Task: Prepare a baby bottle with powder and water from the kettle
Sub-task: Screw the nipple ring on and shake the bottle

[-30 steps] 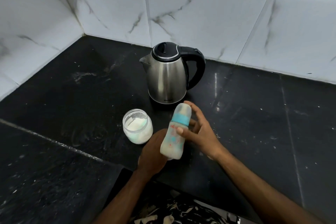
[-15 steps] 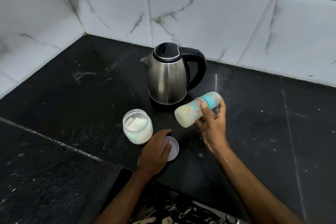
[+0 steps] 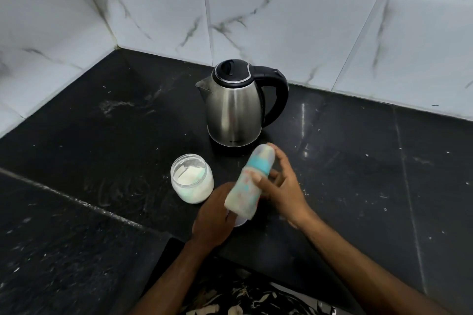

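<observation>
The baby bottle [image 3: 247, 184], capped, with a teal ring and milky contents, is tilted in the air with its cap toward the kettle, and my right hand [image 3: 281, 186] grips its middle. My left hand [image 3: 213, 220] rests flat on the counter over a pale round lid [image 3: 242, 222], just under the bottle's base. An open glass jar of white powder [image 3: 192, 178] stands left of the hands. The steel kettle [image 3: 234, 107], with black lid and handle, stands behind, lid shut, spout pointing left.
The black stone counter [image 3: 358, 161] meets white marbled wall tiles [image 3: 281, 23] at the back and left. A raised seam [image 3: 76, 202] crosses the counter's left front. White specks dot the surface.
My right hand has swung the bottle back from lying sideways at the right of the kettle to a steep tilt above my left hand, as one second ago. The left hand stayed on the lid.
</observation>
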